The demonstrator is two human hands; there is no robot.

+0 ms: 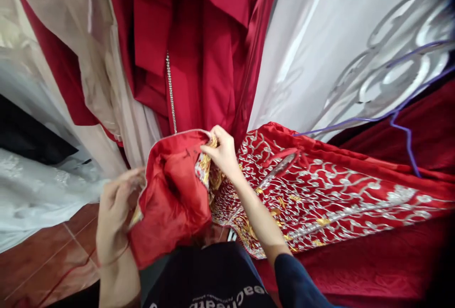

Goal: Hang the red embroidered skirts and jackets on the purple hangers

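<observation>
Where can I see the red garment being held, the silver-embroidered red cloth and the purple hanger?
Red garment (170,203): head view, on its smooth inner lining.
Silver-embroidered red cloth (330,194): head view, on its patterned face.
Purple hanger (393,118): head view, where its thin bars meet.

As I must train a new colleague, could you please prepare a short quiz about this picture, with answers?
1. True or false: the left hand and the right hand hold the same red garment.
2. What colour is the hanger by the silver-embroidered skirt? A) green B) purple C) yellow
3. Which side of the held garment mostly faces the camera, the smooth lining or the embroidered outside?

Key: 1. True. 2. B. 3. The smooth lining.
</observation>
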